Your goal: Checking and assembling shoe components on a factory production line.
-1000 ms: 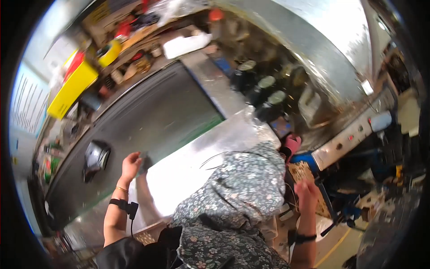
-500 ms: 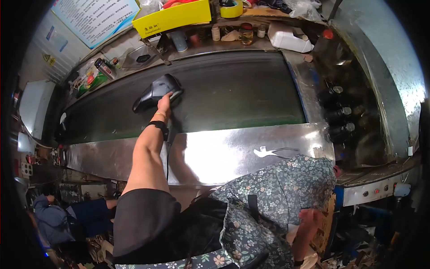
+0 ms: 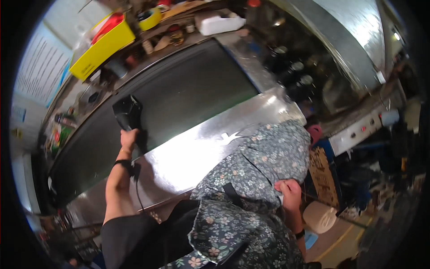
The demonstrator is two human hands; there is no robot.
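Note:
My left hand [image 3: 129, 138] reaches over the dark conveyor belt [image 3: 188, 83], its fingers closed round the lower end of a black shoe [image 3: 128, 112]. The shoe points away from me, and its sole side cannot be made out. At the right, my right hand [image 3: 290, 192] is curled closed beside the floral apron [image 3: 273, 157] on my lap. A bit of something white shows at its fingers, too small to name. Pliers [image 3: 230, 138] lie on the shiny metal ledge [image 3: 179, 157] in front of the belt, apart from both hands.
Behind the belt a shelf bears a yellow box [image 3: 103, 47], a roll of yellow tape [image 3: 150, 20], jars and a white jug [image 3: 219, 22]. Dark bottles [image 3: 295, 67] stand beyond its right end. A button panel [image 3: 358, 130] and a large roll [image 3: 320, 217] are at right.
The view has swung round, tilting the bench. The black shoe has turned from lying sideways to pointing away in my left hand. My right hand, blurred low at right before, now shows clearly.

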